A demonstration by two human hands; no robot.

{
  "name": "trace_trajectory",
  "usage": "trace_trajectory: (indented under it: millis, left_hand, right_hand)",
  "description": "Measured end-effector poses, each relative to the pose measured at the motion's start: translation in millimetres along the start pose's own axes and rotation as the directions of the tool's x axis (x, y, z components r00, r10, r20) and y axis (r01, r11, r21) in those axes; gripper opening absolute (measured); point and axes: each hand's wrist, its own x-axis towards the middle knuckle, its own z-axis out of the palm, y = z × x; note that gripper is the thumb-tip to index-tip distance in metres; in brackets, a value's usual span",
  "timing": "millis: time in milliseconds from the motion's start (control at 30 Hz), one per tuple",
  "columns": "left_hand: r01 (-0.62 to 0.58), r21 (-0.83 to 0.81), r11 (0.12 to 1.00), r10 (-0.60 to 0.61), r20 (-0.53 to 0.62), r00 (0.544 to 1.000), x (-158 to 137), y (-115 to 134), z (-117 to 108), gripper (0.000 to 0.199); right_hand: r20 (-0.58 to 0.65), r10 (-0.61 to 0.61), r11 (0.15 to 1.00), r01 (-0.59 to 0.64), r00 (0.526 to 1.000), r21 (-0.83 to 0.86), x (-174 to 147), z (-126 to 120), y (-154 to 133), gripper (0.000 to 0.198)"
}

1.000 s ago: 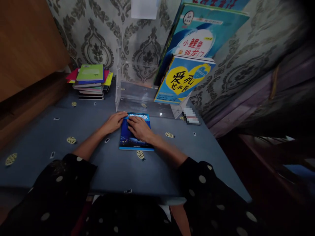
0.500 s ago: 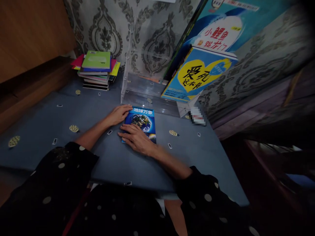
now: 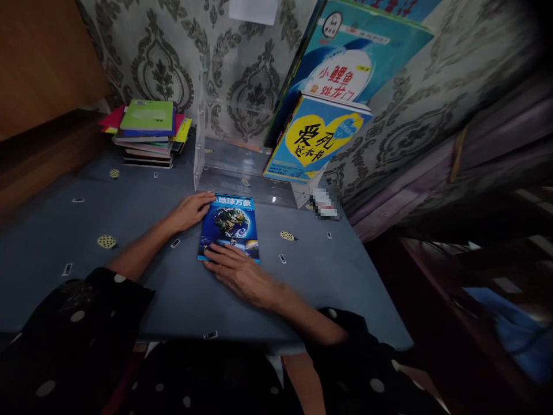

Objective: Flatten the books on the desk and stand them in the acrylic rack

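Note:
A blue book with a picture of the Earth on its cover lies closed and flat on the table. My left hand rests at its upper left edge, fingers stretched out and touching the corner. Across the lower edge of the cover lies my right hand, flat with its fingers extended, hiding part of the bottom strip of pictures. Neither hand grips the book. Just beyond the book stands a clear acrylic rack.
The rack's right side holds a blue and yellow book and a taller teal book behind it. A stack of books sits at the back left. A small blurred-out item lies right of the rack on the patterned tablecloth.
My right hand has slid down the cover toward its lower edge, uncovering more of the Earth picture. My left hand stays at the upper left corner. The whole view has shifted a little.

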Motion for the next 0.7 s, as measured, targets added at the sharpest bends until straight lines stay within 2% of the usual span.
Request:
trace_trajectory:
  millis: [267, 433, 567, 700]
  left_hand:
    - [0.011, 0.025, 1.000, -0.011, 0.022, 1.000, -0.9, 1.5, -2.2, 0.044]
    - [0.015, 0.056, 0.998, -0.018, 0.038, 0.999, -6.0, 7.4, -0.5, 0.047]
    - [0.014, 0.141, 0.990, -0.032, 0.126, 0.991, -22.8, 25.8, -6.7, 0.053]
    - [-0.048, 0.174, 0.983, 0.009, 0.217, 0.976, -55.9, 47.9, -19.6, 0.056]
  right_hand:
    - [-0.153, 0.086, 0.981, -0.058, 0.984, 0.183, -51.1, -16.5, 17.6, 0.034]
    - [-0.293, 0.182, 0.962, -0.108, 0.939, 0.252, -65.3, -17.4, 20.3, 0.027]
    - [-0.386, 0.254, 0.939, -0.130, 0.887, 0.318, -65.9, -18.8, 19.6, 0.023]
    - [-0.417, 0.330, 0.916, -0.180, 0.847, 0.359, -64.7, -22.1, 18.8, 0.021]
